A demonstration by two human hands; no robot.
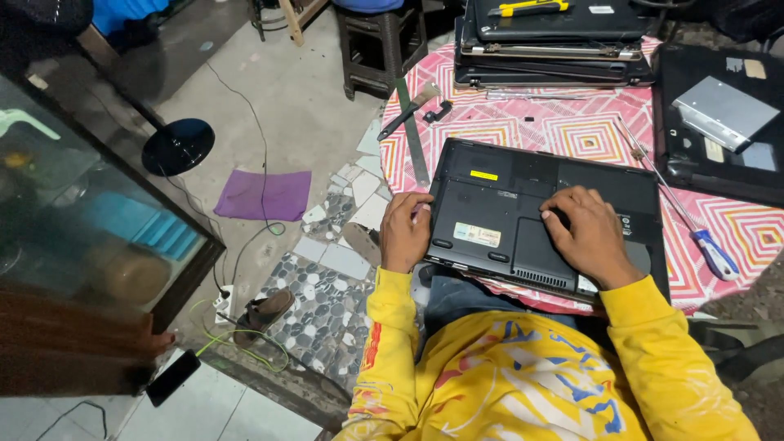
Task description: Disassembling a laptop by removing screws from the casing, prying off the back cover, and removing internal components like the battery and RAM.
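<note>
A black laptop (506, 196) lies upside down on a round table covered with a pink patterned cloth (572, 131). My left hand (404, 233) grips the laptop's left edge, fingers curled over it. Spread flat, my right hand (588, 233) presses on the laptop's underside near its middle panel. Both arms wear yellow sleeves. A blue-handled screwdriver (694, 229) rests on the cloth just right of the laptop.
Several stacked laptops (555, 49) sit at the table's back with a yellow utility knife (531, 8) on top. An opened laptop with a silver drive (723, 110) lies at right. A brush (412, 106) and metal ruler (412, 139) lie at left. A stool (380, 45), cables and a purple cloth (265, 194) are on the floor.
</note>
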